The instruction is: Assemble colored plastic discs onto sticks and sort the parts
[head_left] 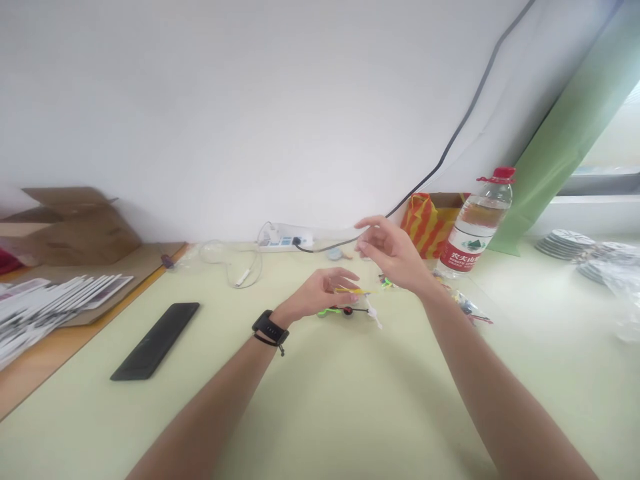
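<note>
Left fingers point(341, 273) at yellow piece point(351, 291), bottle point(484, 212) rightward (label point(461, 257): “农夫山”)

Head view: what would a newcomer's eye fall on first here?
Probably the water bottle at the right, with its bright red cap. Next, near the middle, the left hand at some small colourful parts, with the right hand to its right. At the left, a flat black object stands out against the pale tabletop.

Left hand point(327, 292) held low, fingers bent forward. Right hand point(393, 250) raised higher, index finger apart from thumb. Both forearms point(215, 393) angle inward.
</note>
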Demonstrator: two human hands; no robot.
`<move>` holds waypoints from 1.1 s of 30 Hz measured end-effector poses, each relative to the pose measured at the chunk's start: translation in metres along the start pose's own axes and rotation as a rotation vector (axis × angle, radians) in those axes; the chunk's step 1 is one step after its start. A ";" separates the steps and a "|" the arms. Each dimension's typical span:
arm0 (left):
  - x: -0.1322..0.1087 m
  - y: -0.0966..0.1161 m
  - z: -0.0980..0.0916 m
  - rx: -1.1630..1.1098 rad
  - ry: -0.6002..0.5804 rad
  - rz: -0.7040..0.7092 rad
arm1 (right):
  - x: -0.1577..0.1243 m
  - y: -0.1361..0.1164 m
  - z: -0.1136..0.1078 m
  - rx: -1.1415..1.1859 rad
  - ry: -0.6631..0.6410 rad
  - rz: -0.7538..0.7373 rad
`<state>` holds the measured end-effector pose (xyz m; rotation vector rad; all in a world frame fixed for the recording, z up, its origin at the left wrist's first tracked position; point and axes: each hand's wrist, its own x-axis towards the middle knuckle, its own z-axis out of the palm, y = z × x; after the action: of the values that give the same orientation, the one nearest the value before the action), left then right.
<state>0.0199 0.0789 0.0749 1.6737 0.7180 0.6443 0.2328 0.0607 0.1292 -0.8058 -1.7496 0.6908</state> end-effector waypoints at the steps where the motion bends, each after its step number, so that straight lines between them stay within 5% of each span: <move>1: 0.001 -0.001 0.000 -0.009 0.002 0.005 | 0.000 0.002 -0.002 0.042 0.020 0.000; 6: -0.011 0.001 0.003 -0.102 0.106 0.094 | 0.001 0.026 -0.025 -0.053 0.122 0.064; 12: -0.046 -0.031 0.039 -0.252 0.067 -0.054 | -0.007 0.073 -0.014 -0.445 -0.519 0.227; 16: -0.056 -0.048 0.046 -0.182 0.102 -0.090 | -0.013 0.091 0.011 -0.498 -0.636 0.264; 27: -0.058 -0.059 0.042 -0.214 0.166 -0.137 | -0.012 0.097 0.008 -0.550 -0.422 0.300; 33: -0.057 -0.056 0.036 -0.199 0.102 -0.199 | 0.001 0.062 -0.031 -0.301 0.053 0.230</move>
<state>0.0018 0.0221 0.0107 1.3752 0.8531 0.6413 0.2737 0.1011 0.0906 -1.2358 -1.7518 0.5556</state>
